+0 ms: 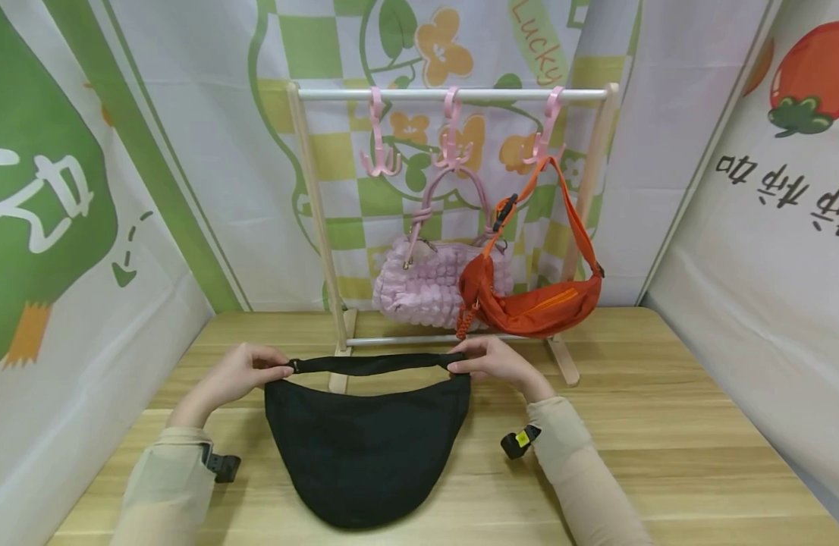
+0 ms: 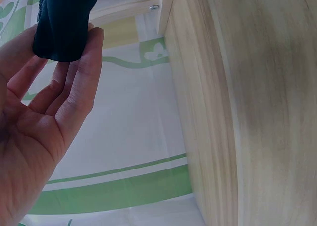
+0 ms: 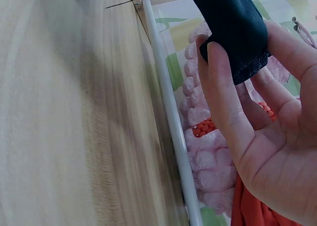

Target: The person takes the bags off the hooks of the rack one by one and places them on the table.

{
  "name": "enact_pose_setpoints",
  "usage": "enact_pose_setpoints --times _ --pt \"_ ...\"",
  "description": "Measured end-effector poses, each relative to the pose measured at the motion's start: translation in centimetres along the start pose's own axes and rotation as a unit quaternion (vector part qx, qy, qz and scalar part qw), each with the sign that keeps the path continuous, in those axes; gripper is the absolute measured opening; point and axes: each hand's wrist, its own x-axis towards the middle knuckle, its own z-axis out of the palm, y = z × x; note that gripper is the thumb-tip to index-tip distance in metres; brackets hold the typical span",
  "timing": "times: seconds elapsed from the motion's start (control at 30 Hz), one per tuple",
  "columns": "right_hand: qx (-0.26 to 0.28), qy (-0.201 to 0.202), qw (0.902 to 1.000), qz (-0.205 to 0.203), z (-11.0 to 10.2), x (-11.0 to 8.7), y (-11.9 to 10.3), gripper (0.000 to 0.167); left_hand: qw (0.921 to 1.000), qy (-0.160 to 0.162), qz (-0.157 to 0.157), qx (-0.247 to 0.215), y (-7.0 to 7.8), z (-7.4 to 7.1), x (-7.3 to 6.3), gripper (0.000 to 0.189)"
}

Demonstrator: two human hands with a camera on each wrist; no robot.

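A black crescent-shaped shoulder bag [image 1: 368,451] hangs between the two hands in the head view, its strap [image 1: 368,365] stretched nearly level along the top. My left hand [image 1: 245,373] pinches the bag's upper left corner where the strap joins. At the opposite corner my right hand [image 1: 498,362] grips the strap end between thumb and fingers. The left wrist view shows the dark fabric [image 2: 64,25] between the left thumb and fingers. In the right wrist view a folded end of black fabric [image 3: 235,35] sits between the right hand's fingertips.
Behind the bag stands a wooden rack with a metal top rail [image 1: 501,95] and three pink hooks, the left hook [image 1: 378,144] bare. A pink puffy handbag [image 1: 419,284] hangs from the middle hook, an orange sling bag [image 1: 549,307] from the right one. Below is a wooden table [image 1: 665,455].
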Motion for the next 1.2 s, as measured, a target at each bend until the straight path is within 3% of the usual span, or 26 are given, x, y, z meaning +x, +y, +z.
enact_pose_setpoints --times 0.3,0.7,0.8,1.03,1.2 --pt "0.018 0.007 0.9996 0.021 0.4 0.1 0.4 0.036 0.9993 -0.024 -0.021 -0.018 -0.4 0.4 0.1 0.018" --pt "-0.053 0.006 0.9984 0.016 0.9 0.5 0.9 0.034 0.9965 -0.061 -0.022 -0.053 -0.9 0.3 -0.1 0.02" --pt "-0.052 0.001 0.9986 0.011 1.2 0.6 0.9 0.034 0.9963 -0.064 -0.026 -0.05 -1.1 0.3 -0.2 0.018" --pt "-0.047 -0.001 0.9988 0.016 1.8 0.7 1.0 0.033 0.997 -0.066 -0.003 -0.039 -1.8 0.5 -0.4 0.015" --pt "-0.05 -0.003 0.9984 0.024 2.1 1.0 1.0 0.034 0.9963 -0.074 -0.02 -0.039 -2.1 0.5 -0.6 0.016"
